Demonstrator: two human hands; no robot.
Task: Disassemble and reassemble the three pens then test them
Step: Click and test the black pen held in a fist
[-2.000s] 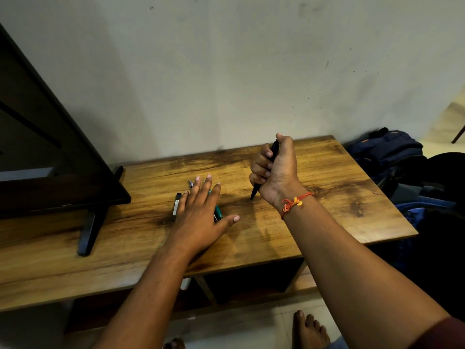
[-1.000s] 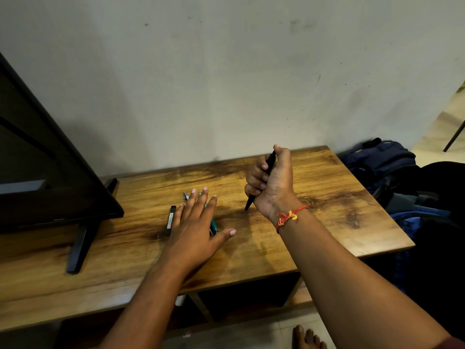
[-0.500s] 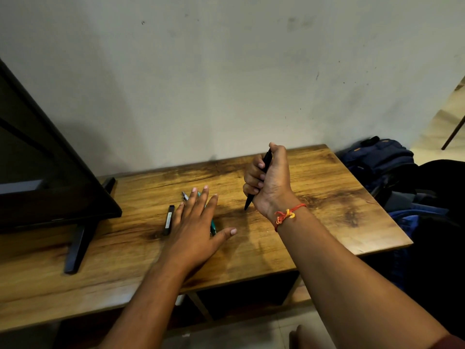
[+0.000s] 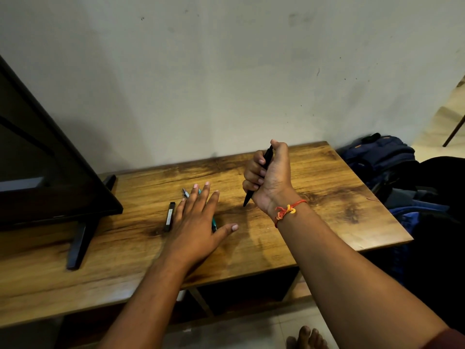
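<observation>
My right hand grips a black pen in a fist, held upright with its tip pointing down at the wooden table and my thumb on its top end. My left hand lies flat, fingers straight, on the table. It covers most of a teal pen, whose silver tip pokes out beyond the fingers. A black pen with a silver clip lies just left of that hand, apart from it.
A black TV on a stand leg fills the table's left part. The wall rises right behind the table. Blue bags are piled off the right edge. A bare foot shows on the floor below.
The hands have barely moved on the table; the right hand keeps its grip on the black pen. The camera view has shifted slightly.
</observation>
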